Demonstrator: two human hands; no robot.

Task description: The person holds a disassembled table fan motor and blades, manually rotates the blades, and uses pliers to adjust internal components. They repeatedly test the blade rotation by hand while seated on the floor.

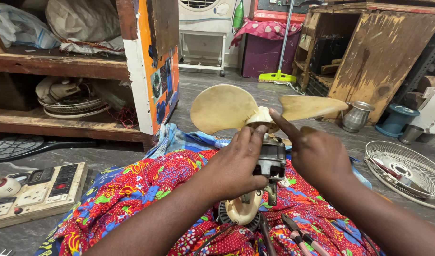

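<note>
— Any labels or signs about?

— On the orange side panel (161, 71) of the wooden shelf unit (61, 66) at the left, several stickers (157, 84) are pasted: one roundish and dark with a pale rim, others small and bluish lower down.

— Packages?

— Crumpled plastic bags (18, 26), whitish, lie on the top shelf. No screens show.

Cream fan blades (223, 107), red floral cloth (146, 189)

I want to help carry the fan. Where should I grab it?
Probably the grey motor, from the side, like the left hand wraps it now. It's a chunky block fingers fit around. The cream blades above are thin, wide and flat, so they look harder to hold.
</note>
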